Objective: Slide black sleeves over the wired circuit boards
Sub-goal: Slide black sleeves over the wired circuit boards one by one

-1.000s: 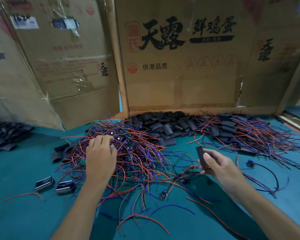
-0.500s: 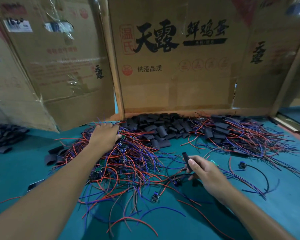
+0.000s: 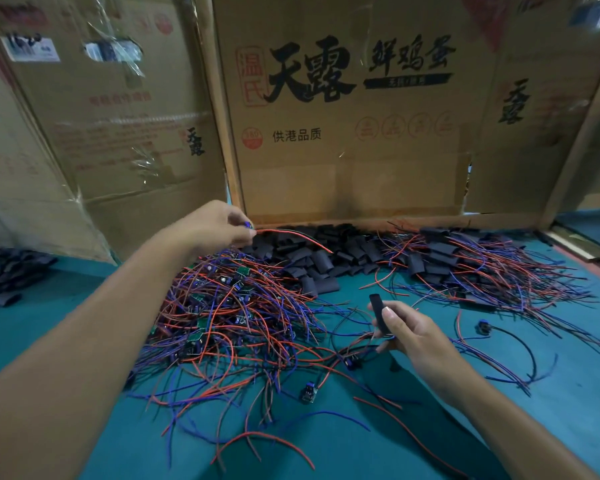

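Note:
My left hand (image 3: 212,226) is raised above the far side of a tangled heap of wired circuit boards (image 3: 229,313), pinching one small board (image 3: 248,224) whose red wire (image 3: 293,237) trails out to the right. My right hand (image 3: 407,330) hovers over the green table and grips one flat black sleeve (image 3: 379,313), held nearly upright. A pile of loose black sleeves (image 3: 329,254) lies along the foot of the cardboard wall. To the right lies a second spread of wired boards with black sleeves on them (image 3: 482,265).
Cardboard boxes (image 3: 343,133) wall off the back of the green table (image 3: 551,393). More black sleeves (image 3: 4,278) lie at the far left. A lone board (image 3: 307,392) and a black-wired connector (image 3: 484,327) lie near my right hand.
My left hand has lifted out of the wire heap and moved up and back, now pinching a board with a red wire. My right hand keeps the sleeve, turned more upright.

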Demonstrator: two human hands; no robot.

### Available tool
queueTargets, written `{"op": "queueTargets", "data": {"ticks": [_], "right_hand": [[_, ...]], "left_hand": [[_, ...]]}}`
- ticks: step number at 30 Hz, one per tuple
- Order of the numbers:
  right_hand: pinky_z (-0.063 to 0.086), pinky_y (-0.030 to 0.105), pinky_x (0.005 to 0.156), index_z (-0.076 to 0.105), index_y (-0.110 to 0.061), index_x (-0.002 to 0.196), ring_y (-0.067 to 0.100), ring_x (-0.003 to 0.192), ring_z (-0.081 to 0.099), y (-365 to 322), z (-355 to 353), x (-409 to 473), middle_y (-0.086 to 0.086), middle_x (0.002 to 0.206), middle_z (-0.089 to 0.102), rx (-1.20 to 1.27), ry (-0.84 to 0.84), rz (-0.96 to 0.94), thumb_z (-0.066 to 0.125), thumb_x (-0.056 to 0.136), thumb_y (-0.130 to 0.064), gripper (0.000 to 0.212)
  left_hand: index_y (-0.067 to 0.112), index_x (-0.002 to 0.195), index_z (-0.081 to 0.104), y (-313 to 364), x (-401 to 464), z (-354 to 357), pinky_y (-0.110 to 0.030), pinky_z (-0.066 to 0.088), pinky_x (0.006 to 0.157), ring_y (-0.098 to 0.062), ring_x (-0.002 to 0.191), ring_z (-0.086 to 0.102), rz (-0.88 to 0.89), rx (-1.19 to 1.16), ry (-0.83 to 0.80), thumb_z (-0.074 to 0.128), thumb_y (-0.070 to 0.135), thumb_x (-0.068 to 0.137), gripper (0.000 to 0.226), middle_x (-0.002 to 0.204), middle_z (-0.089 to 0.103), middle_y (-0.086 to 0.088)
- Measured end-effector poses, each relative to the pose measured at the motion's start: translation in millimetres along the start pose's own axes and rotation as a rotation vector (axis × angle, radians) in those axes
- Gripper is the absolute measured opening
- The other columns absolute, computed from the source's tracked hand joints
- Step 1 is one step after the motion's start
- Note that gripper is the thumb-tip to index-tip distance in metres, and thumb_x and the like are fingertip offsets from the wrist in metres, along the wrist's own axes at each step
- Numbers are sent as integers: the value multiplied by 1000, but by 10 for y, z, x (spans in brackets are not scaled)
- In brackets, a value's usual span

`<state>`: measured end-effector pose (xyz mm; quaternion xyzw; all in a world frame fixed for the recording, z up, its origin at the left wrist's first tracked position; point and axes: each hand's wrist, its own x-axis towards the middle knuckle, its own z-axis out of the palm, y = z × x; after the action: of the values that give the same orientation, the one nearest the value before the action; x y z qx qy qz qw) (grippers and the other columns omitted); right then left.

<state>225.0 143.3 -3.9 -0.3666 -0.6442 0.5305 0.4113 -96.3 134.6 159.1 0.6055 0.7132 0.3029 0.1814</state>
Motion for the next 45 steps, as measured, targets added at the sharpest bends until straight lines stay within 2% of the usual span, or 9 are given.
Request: {"op": "queueTargets", "data": {"ticks": [5,9,11,15,19,22,27,39,45], "right_hand": [[55,30,71,64,-12,109,13,83,62,-1,15,4,8,94,60,61,11,-14,46,101,-21,22],[56,32,72,62,-11,113,17,88,66,-3,16,-7,10,99,66,89,-12,26,48,100,-22,22],[57,35,72,61,-12,114,19,88,66,-34,21,-23,9,98,68,88,-27,18,49,99,-24,23],[55,31,67,60,-9,113,22,81,67,-96,66,-77,10,94,71,118,-67,-68,53,90,-31,32],[53,23,71,60,-19,109,11,83,70,-109,138,-162,-3,95,74,-105,-117,-144,62,87,-33,27],[43,8,77,60,-32,104,-6,87,62,-103,126,-201,-25,91,67,-585,-48,-310,69,87,-39,21],[33,2,84,63,-29,109,-4,94,53,-136,216,-227,-21,100,63,-752,-28,-425,73,85,-31,26],[38,0,84,58,-39,113,-14,101,58,-168,417,-396,-38,103,61,-545,-196,-336,71,89,-29,29],[40,5,88,53,-44,117,-11,105,59,-205,419,-394,-29,110,64,-504,-221,-328,67,91,-29,33]], "left_hand": [[8,92,57,289,-251,2,-26,55,55,-17,59,64,-26,-665,-117,62,16,95,11,74,69,-8],[3,112,63,299,-562,410,-17,45,46,-7,53,50,-41,-1100,-245,61,30,86,38,71,57,2],[7,113,63,236,-709,683,-15,37,42,-5,50,41,-52,-1345,-250,58,32,89,35,69,49,4],[13,101,60,112,-863,1114,-20,20,41,-6,44,23,-59,-1678,-53,51,39,95,28,61,28,6],[13,89,55,-35,-929,1298,-21,22,42,-8,45,21,-165,-1907,163,42,39,103,32,59,26,7],[14,84,51,-138,-939,1289,-20,24,40,-7,43,23,-199,-2025,239,39,37,105,33,59,27,7],[14,85,51,-156,-962,1198,-20,25,41,-8,44,24,-162,-2135,248,39,35,105,32,59,30,7],[12,85,52,-110,-973,1175,-20,27,37,-8,40,26,-115,-2189,221,41,34,105,32,57,30,7],[13,85,51,-155,-960,1191,-20,27,38,-8,41,26,-109,-2150,247,40,35,106,32,58,30,7]]}}
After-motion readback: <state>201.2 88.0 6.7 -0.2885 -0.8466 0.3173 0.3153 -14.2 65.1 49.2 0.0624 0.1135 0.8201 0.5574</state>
